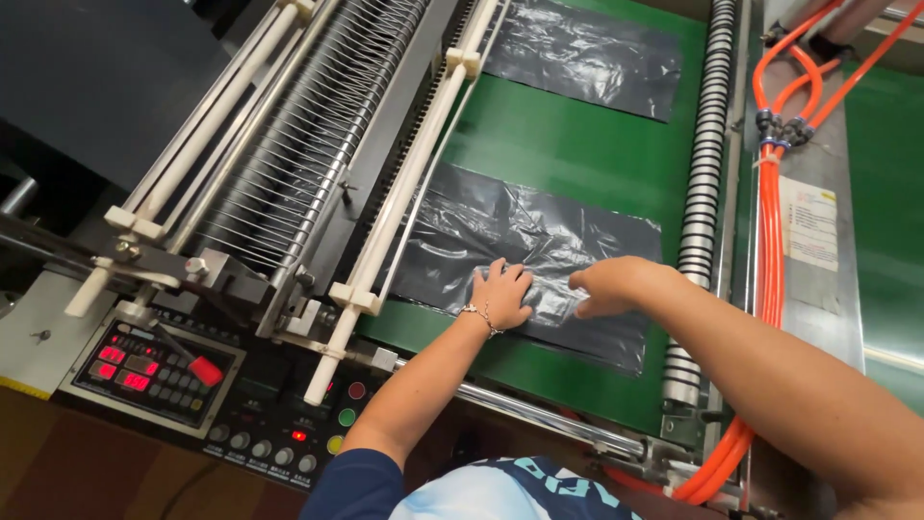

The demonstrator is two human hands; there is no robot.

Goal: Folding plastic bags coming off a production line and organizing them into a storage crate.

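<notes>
A stack of black plastic bags (481, 231) lies on the green conveyor belt (568, 144) of a bag-making machine. My left hand (500, 294), with a thin bracelet at the wrist, rests flat and spread on the near part of the stack. My right hand (606, 287) is bent at the wrist just to the right of it, fingers curled down onto the plastic. Whether it pinches the film I cannot tell. A second black bag stack (582, 53) lies farther up the belt.
Left of the belt run white bars and a rack of thin wires (298, 135). A control panel (159, 366) with red displays and round buttons sits at the near left. A striped roller (707, 144) and orange hoses (770, 231) line the right side.
</notes>
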